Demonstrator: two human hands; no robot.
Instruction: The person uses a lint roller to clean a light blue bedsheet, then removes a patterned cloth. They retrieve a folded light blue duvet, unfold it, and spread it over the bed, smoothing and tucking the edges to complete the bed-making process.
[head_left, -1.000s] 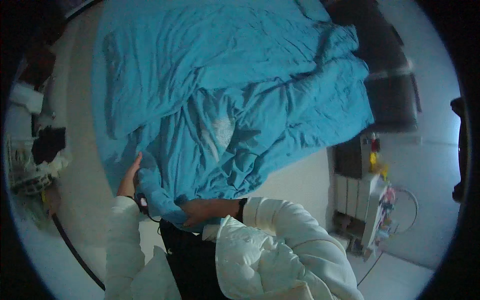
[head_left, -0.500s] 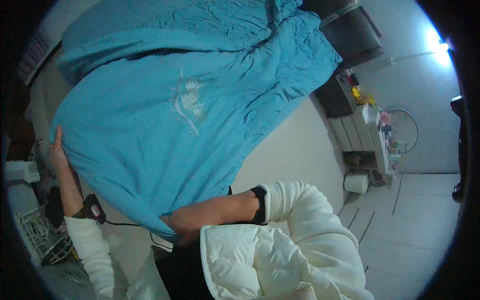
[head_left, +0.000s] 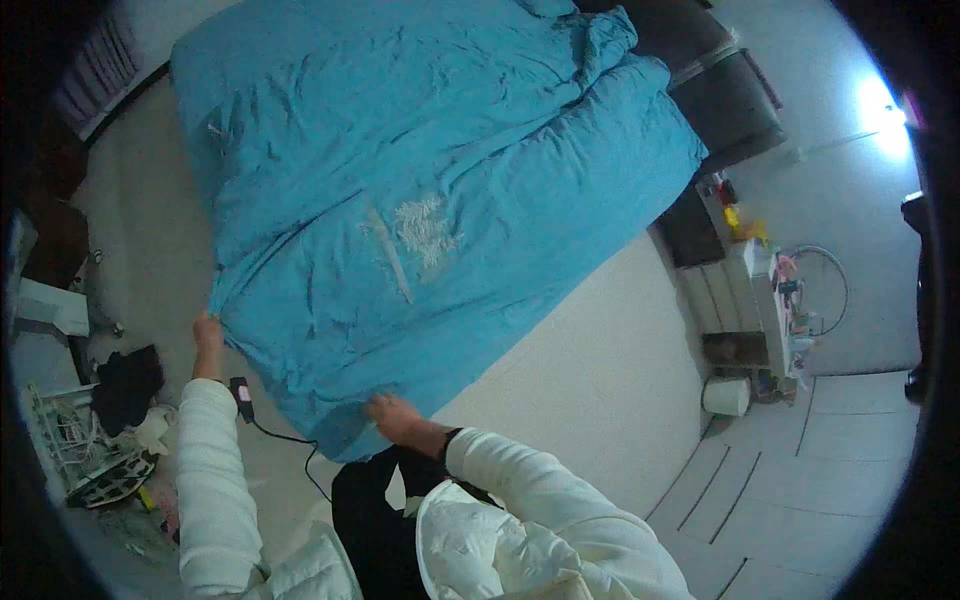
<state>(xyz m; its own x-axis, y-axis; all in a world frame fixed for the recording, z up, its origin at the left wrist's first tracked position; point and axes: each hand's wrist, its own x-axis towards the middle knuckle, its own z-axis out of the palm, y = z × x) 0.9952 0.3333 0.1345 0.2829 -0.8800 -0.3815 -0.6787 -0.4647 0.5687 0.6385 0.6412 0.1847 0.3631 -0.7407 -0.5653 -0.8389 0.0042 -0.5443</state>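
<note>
Your right hand (head_left: 397,416) has passage rightward over the pale floor (head_left: 590,340), bounded by the white drawer unit (head_left: 738,290) and white bin (head_left: 727,396). Between your forearms (head_left: 215,480), a black cable (head_left: 284,436) crosses the gap; left of your left hand (head_left: 207,332), floor extends to the dark cloth heap (head_left: 128,390).

The blue bedcover (head_left: 400,150) bears a white motif (head_left: 425,230); the jacket (head_left: 560,510) is cream, trousers (head_left: 362,505) black.

No text, label, number or sign is legible. The pale motif (head_left: 425,230) on the blue cover (head_left: 540,200) yields no readable lettering; small items (head_left: 797,325) on the white cabinet (head_left: 720,295) are indistinct.
</note>
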